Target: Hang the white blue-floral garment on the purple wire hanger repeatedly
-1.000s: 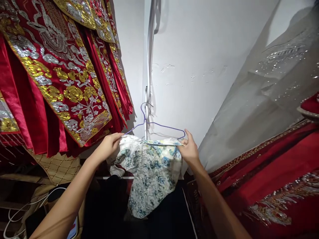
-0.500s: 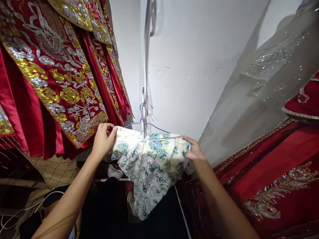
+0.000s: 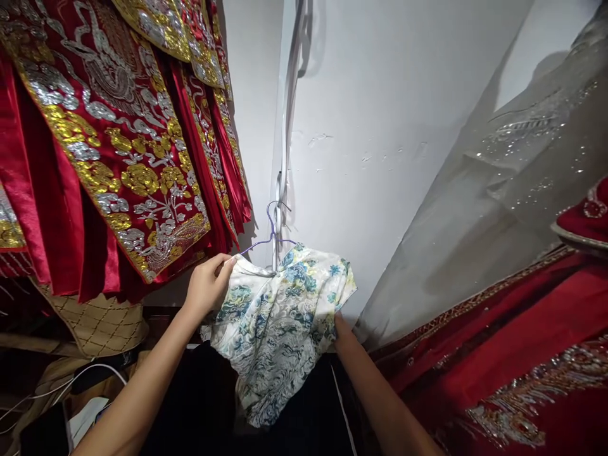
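A white floral top [image 3: 285, 329] with blue, green and yellow flowers hangs in front of me on a thin purple hanger [image 3: 272, 223], which is hooked on a white metal stand [image 3: 284, 126]. At the top's left shoulder, my left hand [image 3: 207, 285] pinches the cloth between thumb and fingers. My right hand [image 3: 341, 329] is at the right sleeve, mostly behind or inside the cloth, so its fingers are hidden. The sleeve cloth spreads out above the right wrist.
Red embroidered garments [image 3: 142, 158] with gold and silver sequins hang close on the left. On the right are a sheer covered garment [image 3: 456, 240] and red beaded clothing [image 3: 513, 329]. A white wall [image 3: 370, 114] stands behind. A white cable [image 3: 95, 366] lies at lower left.
My right hand has moved from the top's right edge to under or inside the sleeve. The right shoulder now sits raised and spread; my left hand keeps its pinch.
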A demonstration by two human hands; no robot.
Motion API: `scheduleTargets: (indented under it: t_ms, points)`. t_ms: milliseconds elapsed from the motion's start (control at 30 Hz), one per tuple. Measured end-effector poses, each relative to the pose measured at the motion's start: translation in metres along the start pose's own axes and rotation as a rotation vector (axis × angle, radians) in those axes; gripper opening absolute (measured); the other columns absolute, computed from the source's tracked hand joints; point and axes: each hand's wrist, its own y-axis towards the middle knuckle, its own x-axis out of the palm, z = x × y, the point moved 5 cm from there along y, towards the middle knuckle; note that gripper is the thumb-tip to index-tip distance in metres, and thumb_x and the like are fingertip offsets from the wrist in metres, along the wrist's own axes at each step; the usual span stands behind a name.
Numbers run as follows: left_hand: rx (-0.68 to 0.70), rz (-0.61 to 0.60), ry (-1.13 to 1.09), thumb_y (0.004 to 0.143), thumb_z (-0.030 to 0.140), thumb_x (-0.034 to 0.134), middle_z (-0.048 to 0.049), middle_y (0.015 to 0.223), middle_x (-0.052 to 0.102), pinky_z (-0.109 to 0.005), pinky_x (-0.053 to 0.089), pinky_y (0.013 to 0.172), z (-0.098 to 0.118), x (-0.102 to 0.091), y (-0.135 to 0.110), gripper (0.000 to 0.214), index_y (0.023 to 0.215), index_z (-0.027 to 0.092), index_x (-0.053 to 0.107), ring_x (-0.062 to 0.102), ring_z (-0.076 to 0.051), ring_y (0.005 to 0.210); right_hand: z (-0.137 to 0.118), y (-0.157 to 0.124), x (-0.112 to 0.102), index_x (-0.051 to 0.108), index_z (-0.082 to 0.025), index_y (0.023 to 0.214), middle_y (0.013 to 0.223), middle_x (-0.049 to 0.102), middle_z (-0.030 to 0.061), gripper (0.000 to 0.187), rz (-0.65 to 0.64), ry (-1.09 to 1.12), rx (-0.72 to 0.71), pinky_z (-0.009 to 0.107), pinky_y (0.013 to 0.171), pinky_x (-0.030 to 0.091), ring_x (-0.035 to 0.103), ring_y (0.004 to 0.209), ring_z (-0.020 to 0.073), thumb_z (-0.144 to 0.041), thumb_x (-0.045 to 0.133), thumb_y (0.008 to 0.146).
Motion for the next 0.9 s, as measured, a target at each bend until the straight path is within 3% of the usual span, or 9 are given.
scheduleTargets:
  t_ms: [100, 200, 333, 500, 600, 700, 767, 833, 900]
  points:
    - [-0.035, 0.01, 0.007, 0.095, 0.048, 0.046, -0.0019, 0.084, 0.07, -0.024, 0.04, 0.068, -0.006, 0.005, -0.001, 0.036, 0.096, 0.021, 0.069, 0.061, -0.019, 0.075, -0.011, 0.019, 0.003, 0.069, -0.026, 0.112, 0.111, 0.072, 0.008, 0.044, -0.007, 0.12, 0.047, 0.048, 0.097, 0.053, 0.064, 0.114, 0.0268, -0.055, 0.041, 0.096]
    - [-0.037, 0.064, 0.008, 0.095, 0.047, 0.047, -0.0012, 0.08, 0.069, -0.024, 0.04, 0.066, -0.005, 0.003, 0.005, 0.034, 0.094, 0.02, 0.068, 0.059, -0.018, 0.071, -0.039, 0.03, 0.012, 0.069, -0.023, 0.115, 0.111, 0.073, 0.0064, 0.041, -0.045, 0.333, 0.083, 0.045, 0.102, 0.05, 0.064, 0.115, 0.0246, -0.049, 0.045, 0.093]
    - [-0.018, 0.166, -0.004, 0.088, 0.048, 0.059, 0.0007, 0.071, 0.063, -0.023, 0.037, 0.061, 0.0, -0.012, 0.017, 0.03, 0.086, 0.019, 0.066, 0.053, -0.015, 0.064, -0.074, 0.009, 0.036, 0.069, -0.024, 0.115, 0.109, 0.074, 0.0065, 0.046, -0.271, 0.393, 0.061, 0.042, 0.095, 0.053, 0.066, 0.112, 0.0254, -0.055, 0.044, 0.094]
    - [-0.054, 0.352, -0.322, 0.094, 0.054, 0.047, 0.0007, 0.059, 0.051, -0.024, 0.034, 0.055, 0.004, -0.019, 0.011, 0.046, 0.07, 0.018, 0.06, 0.045, -0.013, 0.056, -0.055, -0.043, 0.057, 0.074, -0.014, 0.097, 0.088, 0.074, 0.014, 0.058, -0.769, -0.133, 0.172, 0.043, 0.08, 0.056, 0.07, 0.094, 0.0307, -0.064, 0.045, 0.091]
    - [-0.145, 0.436, -0.703, 0.096, 0.062, 0.036, 0.0025, 0.052, 0.045, -0.023, 0.036, 0.053, 0.015, -0.003, 0.001, 0.054, 0.071, 0.019, 0.057, 0.043, -0.012, 0.05, -0.043, -0.051, 0.068, 0.069, -0.017, 0.114, 0.109, 0.071, 0.0134, 0.041, -0.696, -0.534, -0.176, 0.044, 0.095, 0.05, 0.065, 0.105, 0.0291, -0.047, 0.058, 0.088]
    - [-0.29, 0.276, -1.062, 0.096, 0.06, 0.033, 0.0067, 0.045, 0.032, -0.024, 0.038, 0.052, 0.037, 0.027, -0.002, 0.049, 0.072, 0.021, 0.049, 0.036, -0.011, 0.043, -0.034, -0.065, 0.091, 0.04, -0.02, 0.149, 0.151, 0.043, 0.0136, 0.075, -0.632, -0.794, -0.572, 0.05, 0.117, 0.029, 0.038, 0.139, 0.0323, -0.029, 0.065, 0.079]
    - [-0.344, 0.115, -1.153, 0.095, 0.054, 0.038, 0.008, 0.045, 0.028, -0.025, 0.039, 0.052, 0.053, 0.044, -0.005, 0.04, 0.076, 0.021, 0.049, 0.034, -0.01, 0.042, -0.025, -0.074, 0.103, 0.026, -0.018, 0.156, 0.159, 0.03, 0.0132, 0.091, -0.605, -0.916, -0.705, 0.056, 0.121, 0.015, 0.024, 0.146, 0.0353, -0.019, 0.062, 0.072]
    - [-0.354, -0.019, -1.169, 0.09, 0.046, 0.052, 0.0067, 0.052, 0.04, -0.026, 0.044, 0.059, 0.063, 0.055, -0.012, 0.025, 0.091, 0.021, 0.055, 0.044, -0.011, 0.049, -0.019, -0.079, 0.104, 0.032, -0.018, 0.153, 0.153, 0.037, 0.0141, 0.09, -0.543, -0.983, -0.751, 0.058, 0.12, 0.014, 0.03, 0.142, 0.0365, -0.014, 0.058, 0.067]
    - [-0.363, -0.15, -1.189, 0.079, 0.037, 0.067, 0.0011, 0.075, 0.061, -0.03, 0.05, 0.073, 0.062, 0.063, -0.024, 0.039, 0.114, 0.023, 0.056, 0.061, -0.014, 0.069, -0.016, -0.081, 0.095, 0.045, -0.02, 0.144, 0.136, 0.052, 0.0141, 0.08, -0.499, -1.002, -0.734, 0.054, 0.112, 0.029, 0.046, 0.127, 0.0348, -0.015, 0.059, 0.066]
